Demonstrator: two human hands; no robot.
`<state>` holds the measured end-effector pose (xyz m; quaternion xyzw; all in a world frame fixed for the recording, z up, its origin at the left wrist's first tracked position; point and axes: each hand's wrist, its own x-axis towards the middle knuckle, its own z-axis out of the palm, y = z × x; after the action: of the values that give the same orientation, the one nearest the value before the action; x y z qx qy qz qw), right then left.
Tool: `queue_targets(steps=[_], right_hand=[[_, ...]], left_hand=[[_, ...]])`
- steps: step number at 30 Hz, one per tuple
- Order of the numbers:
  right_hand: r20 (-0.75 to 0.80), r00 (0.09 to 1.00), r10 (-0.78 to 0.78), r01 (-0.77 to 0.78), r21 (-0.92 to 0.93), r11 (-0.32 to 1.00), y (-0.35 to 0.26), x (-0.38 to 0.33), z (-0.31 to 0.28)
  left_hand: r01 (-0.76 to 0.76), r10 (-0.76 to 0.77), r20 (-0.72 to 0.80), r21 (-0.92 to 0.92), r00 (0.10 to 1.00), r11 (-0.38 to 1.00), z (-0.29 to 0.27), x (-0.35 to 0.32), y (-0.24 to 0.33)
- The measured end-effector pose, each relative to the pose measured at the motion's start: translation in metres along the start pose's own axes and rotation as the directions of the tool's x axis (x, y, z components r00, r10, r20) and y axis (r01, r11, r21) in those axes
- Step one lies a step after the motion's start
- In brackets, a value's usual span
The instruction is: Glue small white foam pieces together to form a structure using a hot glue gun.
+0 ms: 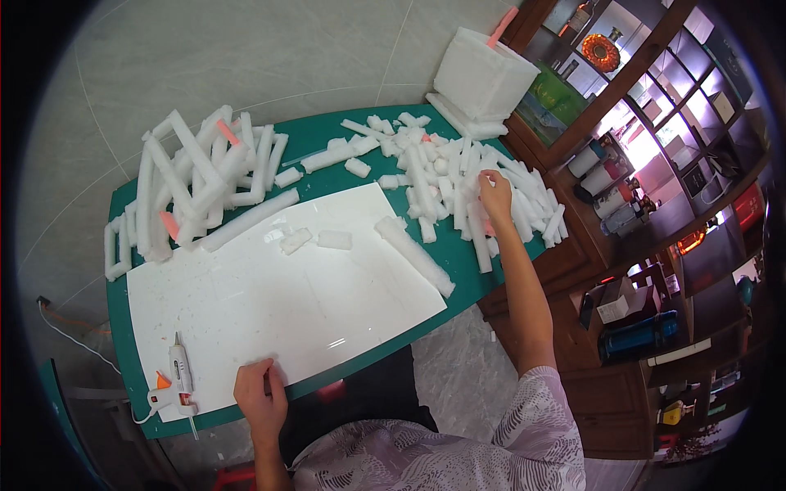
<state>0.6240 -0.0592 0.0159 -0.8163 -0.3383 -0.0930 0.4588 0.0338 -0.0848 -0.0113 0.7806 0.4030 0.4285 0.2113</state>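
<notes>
My right hand [496, 196] reaches into a heap of white foam sticks and short foam pieces [446, 168] at the right of the table. Its fingers are pinched together over the heap, and what sits between the fingertips is hidden. My left hand [262, 397] rests at the near edge of a white board [286, 307], loosely curled with nothing visible in it. On the board lie two short foam blocks [334, 239] and a longer foam stick [415, 256]. A white hot glue gun [178, 378] lies at the board's near left corner.
An open frame of joined foam sticks [192, 168], with pink bits, stands at the far left of the green tabletop [327, 131]. A white foam box [483, 78] is at the far right corner. Wooden shelves [606, 237] border the right side. A cord [78, 331] hangs left.
</notes>
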Motion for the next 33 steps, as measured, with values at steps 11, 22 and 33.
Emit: queue_targets(steps=[11, 22, 33], right_hand=[[0.076, 0.996, 0.041, -0.016, -0.293, 0.956, -0.030, 0.005, 0.014], [-0.112, 0.963, -0.245, 0.234, -0.105, 0.967, -0.052, -0.032, -0.009], [-0.185, 0.962, -0.202, 0.214, 0.048, 0.976, -0.038, -0.056, -0.054]], left_hand=[[-0.020, 0.020, -0.013, 0.001, 1.000, 1.000, 0.000, -0.001, -0.002], [-0.017, 0.017, -0.024, -0.017, 1.000, 1.000, -0.004, -0.003, -0.005], [0.032, -0.030, 0.025, -0.060, 0.999, 0.998, -0.005, -0.001, -0.001]])
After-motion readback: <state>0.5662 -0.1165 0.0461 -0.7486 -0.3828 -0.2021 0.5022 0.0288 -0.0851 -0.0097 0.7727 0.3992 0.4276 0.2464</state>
